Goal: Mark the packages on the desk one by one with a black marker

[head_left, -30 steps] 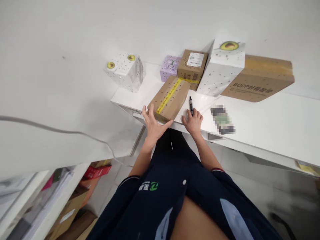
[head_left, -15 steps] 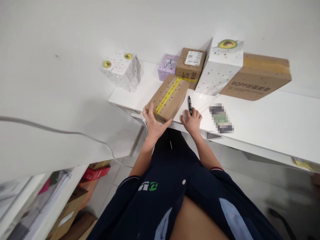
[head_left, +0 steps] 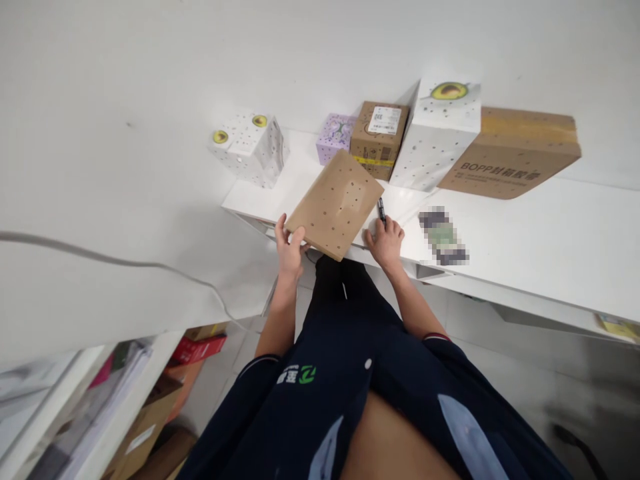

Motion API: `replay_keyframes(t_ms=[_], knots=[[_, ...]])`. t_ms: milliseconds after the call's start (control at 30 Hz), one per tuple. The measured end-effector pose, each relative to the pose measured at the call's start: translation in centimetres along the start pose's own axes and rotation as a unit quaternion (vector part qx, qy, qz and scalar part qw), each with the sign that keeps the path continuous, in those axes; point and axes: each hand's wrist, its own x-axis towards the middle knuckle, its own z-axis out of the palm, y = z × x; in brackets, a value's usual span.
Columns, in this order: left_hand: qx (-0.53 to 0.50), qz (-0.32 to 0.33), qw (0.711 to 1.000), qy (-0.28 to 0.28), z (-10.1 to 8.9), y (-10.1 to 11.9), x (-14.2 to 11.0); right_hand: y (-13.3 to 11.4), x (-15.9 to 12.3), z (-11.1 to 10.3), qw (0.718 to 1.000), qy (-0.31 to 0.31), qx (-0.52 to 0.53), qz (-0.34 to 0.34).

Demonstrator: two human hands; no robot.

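Note:
My left hand [head_left: 289,243] grips the near left corner of a flat brown cardboard box [head_left: 336,203] and holds it tipped up, so a plain dotted face shows toward me. The box's near edge juts past the front of the white table [head_left: 525,247]. My right hand [head_left: 384,240] rests on the table just right of the box, fingers curled around a black marker pen [head_left: 381,209] whose tip points away from me.
At the back of the table stand a lilac box [head_left: 334,135], a small labelled brown box [head_left: 377,137], a tall white avocado-print box [head_left: 440,133] and a large brown carton [head_left: 515,157]. Another white avocado box [head_left: 249,147] sits left. A blurred patch [head_left: 443,235] lies right of my hand.
My left hand has tipped the flat box up and turned it over; the face with the yellow tape no longer shows and a plain face does. My right hand has stayed put.

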Motion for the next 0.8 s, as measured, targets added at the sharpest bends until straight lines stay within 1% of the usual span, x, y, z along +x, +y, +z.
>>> replay_keyframes(t_ms=[67, 133, 233, 400, 467, 567, 733, 800], knots=[[-0.035, -0.049, 0.998, 0.014, -0.3, 0.2, 0.0, 0.0, 0.0, 0.0, 1.000, -0.002, -0.001, 0.000], [-0.044, -0.067, 0.997, 0.022, -0.5, 0.3, -0.1, 0.0, 0.0, 0.0, 1.000, -0.003, -0.001, 0.000], [-0.052, -0.097, 0.994, 0.015, -0.7, 0.2, -0.2, -0.1, -0.1, -0.1, 1.000, -0.002, -0.001, 0.000], [-0.063, -0.210, 0.976, 0.008, -1.0, -1.1, 0.1, -0.2, -0.1, -0.2, 1.000, -0.002, -0.001, 0.003], [-0.061, -0.236, 0.970, 0.007, -1.0, -1.6, 0.1, -0.2, -0.1, -0.2, 1.000, -0.001, 0.001, 0.003], [-0.063, -0.233, 0.971, -0.001, -0.9, -1.9, -0.1, -0.1, -0.1, 0.1, 1.000, 0.008, 0.004, -0.002], [-0.052, -0.229, 0.972, -0.022, -1.2, -1.8, -0.4, 0.0, -0.1, 0.2, 1.000, 0.022, -0.004, -0.005], [-0.017, -0.202, 0.979, -0.019, -1.6, -1.9, -0.4, 0.0, -0.1, 0.1, 1.000, 0.018, -0.010, -0.004]])
